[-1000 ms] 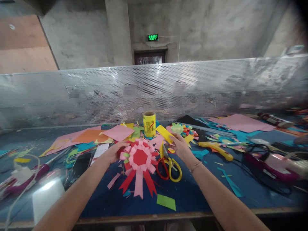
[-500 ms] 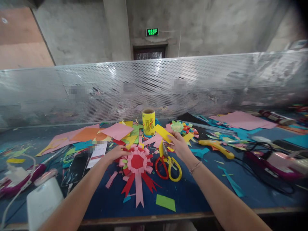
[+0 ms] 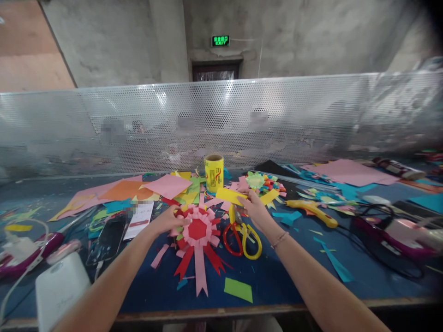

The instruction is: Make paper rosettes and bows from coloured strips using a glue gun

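A pink and red paper rosette with notched ribbon tails lies on the blue tabletop. At its upper left edge, my left hand has closed its fingers on it; the fingertips are partly hidden among the petals. My right hand pinches a yellow paper strip, which points left above the rosette's upper right side. Just below that hand rest scissors with one red and one yellow handle. Behind the strip stands a yellow tape roll.
To the right lie a yellow glue gun and a purple power strip with cables. A phone and white power bank are at left. Coloured paper sheets and scraps spread across the back, before a perforated metal screen.
The yellow strip has turned from slanting to nearly level, with my right hand shifting slightly left. My left hand has moved a little further onto the rosette's edge.
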Demonstrator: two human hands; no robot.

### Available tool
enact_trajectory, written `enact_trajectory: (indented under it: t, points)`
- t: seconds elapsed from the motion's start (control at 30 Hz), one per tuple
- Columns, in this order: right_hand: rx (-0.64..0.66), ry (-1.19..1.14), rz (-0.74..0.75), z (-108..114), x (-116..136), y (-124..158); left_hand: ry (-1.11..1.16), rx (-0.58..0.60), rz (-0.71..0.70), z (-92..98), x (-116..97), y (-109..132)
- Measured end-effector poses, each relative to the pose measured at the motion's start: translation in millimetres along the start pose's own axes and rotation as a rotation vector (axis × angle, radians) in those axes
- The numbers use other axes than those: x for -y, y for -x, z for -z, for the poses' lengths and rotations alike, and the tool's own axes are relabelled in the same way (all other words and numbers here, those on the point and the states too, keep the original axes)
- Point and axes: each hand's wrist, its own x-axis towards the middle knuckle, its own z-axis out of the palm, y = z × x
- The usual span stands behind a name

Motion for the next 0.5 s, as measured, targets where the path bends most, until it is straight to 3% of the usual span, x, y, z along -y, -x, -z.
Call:
enact_trajectory:
  t: [0.33, 0.5]
  points:
    - [-0.062, -0.02, 0.055, 2.9, 4.3, -3.3, -0.173, -0.212, -0.225, -7.2, -8.1, 17.1]
    - [-0.032, -0.247, -0.003, 3.5, 9.0, 0.0, -0.248, -0.333, -0.404, -4.2, -14.1, 37.6]
